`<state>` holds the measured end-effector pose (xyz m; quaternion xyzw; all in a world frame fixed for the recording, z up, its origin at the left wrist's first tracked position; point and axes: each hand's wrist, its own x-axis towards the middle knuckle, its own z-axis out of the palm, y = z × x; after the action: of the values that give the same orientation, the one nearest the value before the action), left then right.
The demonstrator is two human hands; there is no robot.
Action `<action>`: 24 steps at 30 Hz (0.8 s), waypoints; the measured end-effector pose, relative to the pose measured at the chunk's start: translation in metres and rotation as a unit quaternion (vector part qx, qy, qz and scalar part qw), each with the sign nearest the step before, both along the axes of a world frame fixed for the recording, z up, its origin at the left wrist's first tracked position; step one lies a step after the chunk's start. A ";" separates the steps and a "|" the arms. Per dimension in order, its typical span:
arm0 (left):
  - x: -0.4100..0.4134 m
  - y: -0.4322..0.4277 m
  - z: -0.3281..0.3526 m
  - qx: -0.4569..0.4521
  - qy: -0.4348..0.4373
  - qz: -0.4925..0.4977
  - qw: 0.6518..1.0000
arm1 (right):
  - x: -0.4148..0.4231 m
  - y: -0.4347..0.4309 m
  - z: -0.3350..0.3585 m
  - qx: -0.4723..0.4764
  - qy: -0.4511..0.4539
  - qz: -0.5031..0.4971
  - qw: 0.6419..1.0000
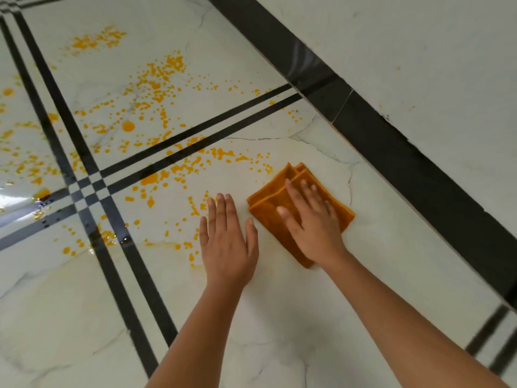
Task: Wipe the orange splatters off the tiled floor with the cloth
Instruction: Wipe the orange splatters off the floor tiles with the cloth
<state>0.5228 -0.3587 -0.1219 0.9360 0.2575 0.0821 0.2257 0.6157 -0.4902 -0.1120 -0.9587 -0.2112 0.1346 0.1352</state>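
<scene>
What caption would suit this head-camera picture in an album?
Right hand presses a folded orange cloth on the white tiled floor, left hand flat beside it, orange splatters beyond.

A white tiled floor [279, 317] crossed by black stripes [195, 134] carries scattered orange splatters [151, 107] and a folded orange cloth [265, 197].

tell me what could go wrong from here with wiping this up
1. The left hand lies flat on the glossy floor right beside orange splatters; it could slip or smear them.
2. The folded cloth under the right hand is small against so wide a spill, so it may soak and just spread the liquid.
3. Drops on the black stripes are hard to see and could be missed.
</scene>
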 end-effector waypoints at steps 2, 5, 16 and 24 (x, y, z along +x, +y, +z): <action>0.011 -0.018 0.006 -0.006 -0.018 -0.013 1.000 | 0.003 -0.024 0.006 0.039 -0.029 -0.045 0.998; 0.038 -0.056 0.009 0.006 -0.013 -0.086 0.996 | 0.009 -0.060 0.009 0.023 -0.031 -0.081 0.996; 0.059 -0.063 -0.019 0.088 0.102 -0.122 0.983 | 0.009 -0.073 -0.008 0.005 -0.008 -0.059 0.998; 0.098 -0.019 -0.023 0.100 0.149 -0.106 0.978 | -0.002 -0.071 -0.026 -0.019 -0.037 -0.040 0.998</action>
<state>0.6209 -0.3779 -0.1453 0.9774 0.1785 -0.0574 0.0974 0.6141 -0.5610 -0.1376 -0.9731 -0.1752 0.0972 0.1140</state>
